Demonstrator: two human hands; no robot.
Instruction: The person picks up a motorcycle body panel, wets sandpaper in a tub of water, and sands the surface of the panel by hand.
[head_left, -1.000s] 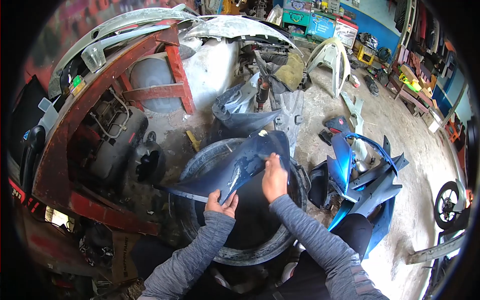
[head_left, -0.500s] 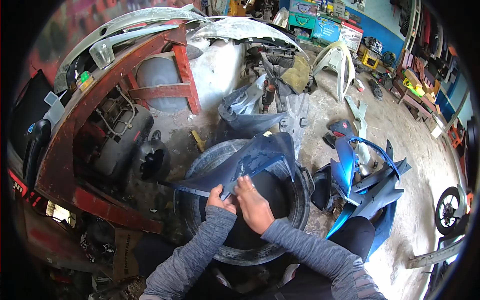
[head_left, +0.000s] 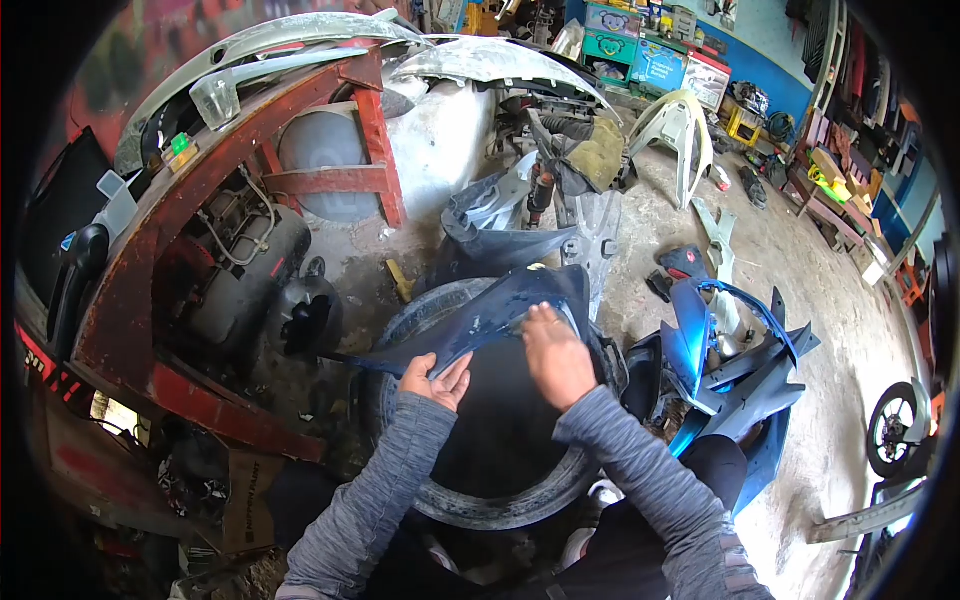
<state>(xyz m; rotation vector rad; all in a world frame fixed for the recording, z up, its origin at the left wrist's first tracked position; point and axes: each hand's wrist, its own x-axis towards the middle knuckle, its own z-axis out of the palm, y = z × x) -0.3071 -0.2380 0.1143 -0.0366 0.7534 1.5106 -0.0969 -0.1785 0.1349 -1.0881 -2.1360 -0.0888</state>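
Observation:
A dark blue curved panel, wet on its surface, lies across a round tub with a grey rim. My left hand grips the panel's lower edge, thumb on top and fingers beneath. On the panel's right part rests my right hand, its fingers pressed together over the surface. Whether anything is under those fingers is hidden.
Bright blue fairing parts lie right of the tub. At the left stands a red frame with a clear cup on top, beside a compressor tank. Dark panels lie beyond the tub.
My right hand has moved right and away from me along the panel, apart from my left hand. My left hand has shifted slightly, with its fingers now more spread under the edge.

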